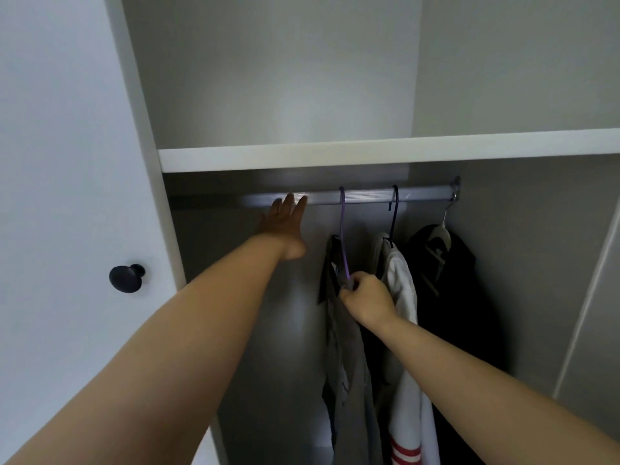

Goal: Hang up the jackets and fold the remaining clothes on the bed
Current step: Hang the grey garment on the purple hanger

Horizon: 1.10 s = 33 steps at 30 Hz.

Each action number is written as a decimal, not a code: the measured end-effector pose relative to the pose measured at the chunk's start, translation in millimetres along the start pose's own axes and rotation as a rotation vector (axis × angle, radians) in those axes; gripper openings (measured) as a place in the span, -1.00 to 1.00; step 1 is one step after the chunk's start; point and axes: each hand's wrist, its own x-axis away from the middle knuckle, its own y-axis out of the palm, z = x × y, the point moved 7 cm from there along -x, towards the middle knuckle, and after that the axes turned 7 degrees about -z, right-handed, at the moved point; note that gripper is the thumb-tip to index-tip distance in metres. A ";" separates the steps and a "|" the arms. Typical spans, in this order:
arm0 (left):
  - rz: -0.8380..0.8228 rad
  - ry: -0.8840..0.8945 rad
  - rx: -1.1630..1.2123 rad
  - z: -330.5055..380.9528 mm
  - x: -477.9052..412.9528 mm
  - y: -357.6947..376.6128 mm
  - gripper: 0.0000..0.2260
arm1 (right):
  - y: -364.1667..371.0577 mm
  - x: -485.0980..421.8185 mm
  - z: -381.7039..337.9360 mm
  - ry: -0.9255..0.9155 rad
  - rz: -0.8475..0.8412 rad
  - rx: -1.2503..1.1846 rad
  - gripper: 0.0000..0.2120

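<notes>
I am looking into an open wardrobe with a metal rail [362, 198] under a shelf. A grey jacket [349, 364] hangs from a purple hanger [343, 229] hooked over the rail. My right hand [364, 295] grips the lower part of that hanger at the jacket's collar. My left hand [285, 226] reaches up with straight fingers, its tips at the rail left of the hanger. To the right, a white jacket with red stripes [406, 347] hangs on a dark hanger [394, 213], and a black jacket [453, 280] on a white hanger [443, 229].
A white shelf [369, 154] runs above the rail. The wardrobe door [67, 162] with a black knob [126, 277] stands at the left. The wardrobe's right side wall [536, 263] closes in the black jacket. The rail's left stretch holds no hangers.
</notes>
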 end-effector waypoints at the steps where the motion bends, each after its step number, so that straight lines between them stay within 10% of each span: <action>1: -0.023 -0.010 0.014 0.3 5.4 3.8 -0.14 | -1.0 1.3 -1.1 -0.006 0.000 0.012 -0.90; 20: 0.022 0.042 -0.131 2.7 164.3 25.3 -0.26 | -3.9 64.2 -53.0 -0.129 0.098 0.198 -0.61; 33: 0.018 -0.002 0.303 -38.7 346.7 9.7 -0.46 | 33.7 213.5 -121.9 -0.367 0.129 0.020 -0.71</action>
